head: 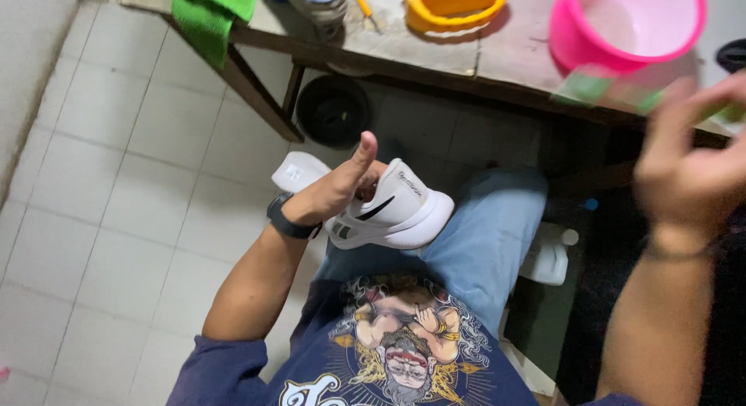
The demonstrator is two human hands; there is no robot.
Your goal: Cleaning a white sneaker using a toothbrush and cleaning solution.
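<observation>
Two hands are up, well apart. Left hand (pixel 342 184) grips a white sneaker (pixel 392 212) at its collar, fingers tucked inside and thumb raised, the shoe resting over the person's jeans-clad knee (pixel 489 235). Right hand (pixel 688 169) is blurred near the pink tub (pixel 622 25); whether its fingers pinch the blurred green thing (pixel 602 87) cannot be told.

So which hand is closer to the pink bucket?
Right. The right hand is raised just below the pink bucket, blurred. The left hand is far off, holding the white shoe.
</observation>
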